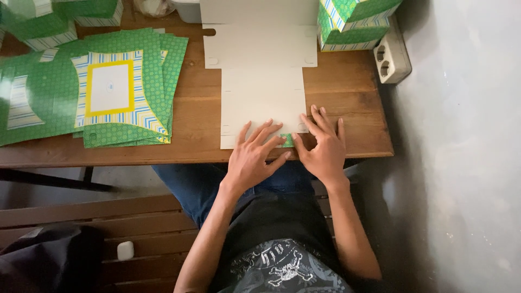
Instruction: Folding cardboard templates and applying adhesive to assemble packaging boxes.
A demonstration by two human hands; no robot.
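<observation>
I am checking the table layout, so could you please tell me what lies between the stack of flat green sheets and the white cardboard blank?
In the head view, only bare wooden table lies between the green sheets and the white blank.

green printed sheets [92, 92], folded boxes [353, 21], power strip [391, 57]

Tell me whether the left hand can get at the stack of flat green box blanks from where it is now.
Probably yes. The left hand lies flat on the white cardboard sheet, holding nothing, and the stack of green blanks lies on the same wooden table to its left. Only bare tabletop lies between them.
</observation>
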